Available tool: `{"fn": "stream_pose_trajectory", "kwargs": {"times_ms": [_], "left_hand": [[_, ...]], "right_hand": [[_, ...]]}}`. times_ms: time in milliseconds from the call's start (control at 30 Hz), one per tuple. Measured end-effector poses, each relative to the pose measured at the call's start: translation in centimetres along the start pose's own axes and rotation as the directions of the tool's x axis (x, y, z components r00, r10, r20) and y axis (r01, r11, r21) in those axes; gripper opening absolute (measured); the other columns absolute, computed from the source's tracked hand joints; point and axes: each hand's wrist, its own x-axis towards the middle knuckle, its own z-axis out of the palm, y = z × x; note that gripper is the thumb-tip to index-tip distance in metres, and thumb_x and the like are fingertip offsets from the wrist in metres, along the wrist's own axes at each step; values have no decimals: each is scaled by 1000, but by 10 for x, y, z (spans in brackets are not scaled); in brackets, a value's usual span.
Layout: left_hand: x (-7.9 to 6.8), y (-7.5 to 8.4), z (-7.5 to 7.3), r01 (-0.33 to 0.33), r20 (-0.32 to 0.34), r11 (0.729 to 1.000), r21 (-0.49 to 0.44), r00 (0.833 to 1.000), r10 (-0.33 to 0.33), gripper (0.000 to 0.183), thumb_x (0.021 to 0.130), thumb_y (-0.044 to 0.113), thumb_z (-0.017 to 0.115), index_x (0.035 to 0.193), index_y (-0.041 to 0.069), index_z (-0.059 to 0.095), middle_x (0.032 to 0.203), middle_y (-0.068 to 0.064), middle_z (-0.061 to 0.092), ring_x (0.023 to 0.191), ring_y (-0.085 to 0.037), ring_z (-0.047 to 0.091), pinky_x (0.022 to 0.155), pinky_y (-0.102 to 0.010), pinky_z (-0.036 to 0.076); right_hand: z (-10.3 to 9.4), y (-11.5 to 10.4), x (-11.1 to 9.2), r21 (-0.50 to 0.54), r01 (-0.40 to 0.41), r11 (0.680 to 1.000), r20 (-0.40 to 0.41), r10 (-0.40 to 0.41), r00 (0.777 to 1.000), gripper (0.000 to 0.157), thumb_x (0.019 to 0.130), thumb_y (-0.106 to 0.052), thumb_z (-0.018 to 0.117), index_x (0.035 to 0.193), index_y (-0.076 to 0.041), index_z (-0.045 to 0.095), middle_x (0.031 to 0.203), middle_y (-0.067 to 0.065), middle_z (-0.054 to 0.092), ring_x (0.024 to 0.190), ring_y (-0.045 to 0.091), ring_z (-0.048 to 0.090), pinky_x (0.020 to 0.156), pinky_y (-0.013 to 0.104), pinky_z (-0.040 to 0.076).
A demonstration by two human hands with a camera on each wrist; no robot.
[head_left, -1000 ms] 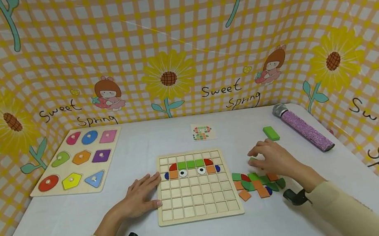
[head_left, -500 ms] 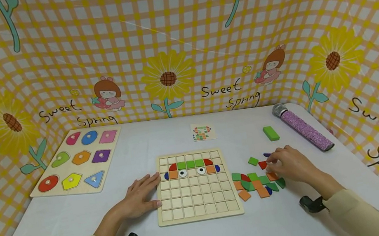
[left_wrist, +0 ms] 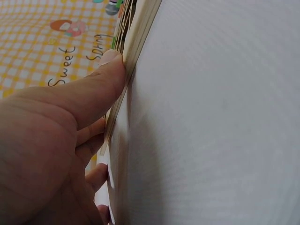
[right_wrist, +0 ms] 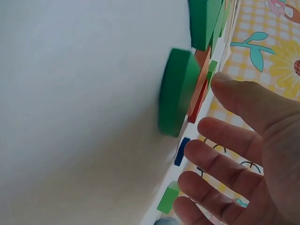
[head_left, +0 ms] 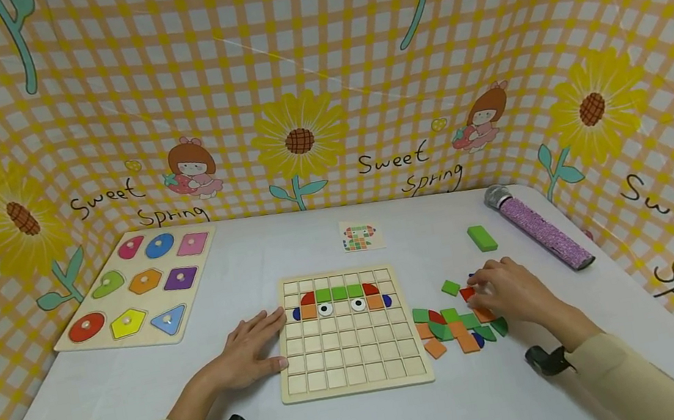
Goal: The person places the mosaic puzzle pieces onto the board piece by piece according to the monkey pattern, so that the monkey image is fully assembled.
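My left hand [head_left: 240, 352] rests at the left edge of a square wooden grid board [head_left: 350, 352], its thumb [left_wrist: 101, 84] touching the rim in the left wrist view. Red, green, orange and blue tiles and two eye tiles fill part of the board's upper rows. Over the loose tiles on the right hovers my right hand [head_left: 515, 295], thumb and fingers apart with nothing between them in the right wrist view. Nearest its fingertips lie a red tile [head_left: 467, 294], a blue tile [right_wrist: 182, 151] and an orange tile [right_wrist: 199, 86]. A green curved tile [right_wrist: 178, 93] stands closer to that camera.
Above the board lies a small pattern card [head_left: 361, 235]. A green block [head_left: 482, 238] and a glittery purple microphone [head_left: 541, 228] are at the back right. A knobbed shape puzzle [head_left: 142, 287] sits at the far left. Patterned cloth [head_left: 282, 41] walls the table's back and sides.
My right hand has moved right, off the small green square tile, uncovering it and the red tile, then dipped slightly left over the blue tile. The left hand stays still.
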Motion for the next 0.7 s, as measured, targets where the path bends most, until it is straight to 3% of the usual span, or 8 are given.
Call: {"fn": "stream_pose_trajectory", "kwargs": {"times_ms": [233, 533, 700], "left_hand": [[-1, 2, 0, -4, 3, 1000, -7, 1000, 4, 74, 88, 34, 64, 148, 10, 30, 158, -9, 23, 146, -38, 11, 113, -65, 1], [-1, 3, -4, -19, 0, 1000, 9, 1000, 19, 74, 88, 35, 64, 148, 7, 30, 157, -11, 24, 145, -41, 12, 113, -66, 3], [-1, 2, -3, -21, 1, 1000, 12, 1000, 21, 74, 88, 35, 63, 148, 7, 30, 157, -12, 24, 145, -40, 13, 113, -66, 3]], "right_hand": [[1, -4, 5, -39, 16, 999, 31, -15, 999, 30, 79, -32, 74, 100, -10, 73, 100, 12, 66, 90, 30, 53, 75, 46, 49], [-1, 2, -3, -76, -9, 997, 19, 10, 1000, 29, 79, -37, 73, 92, -10, 74, 97, 13, 66, 87, 30, 52, 73, 46, 48], [-3, 7, -6, -35, 14, 999, 23, -13, 1000, 22, 81, -27, 71, 96, -11, 74, 96, 9, 65, 89, 28, 52, 74, 45, 47]]}}
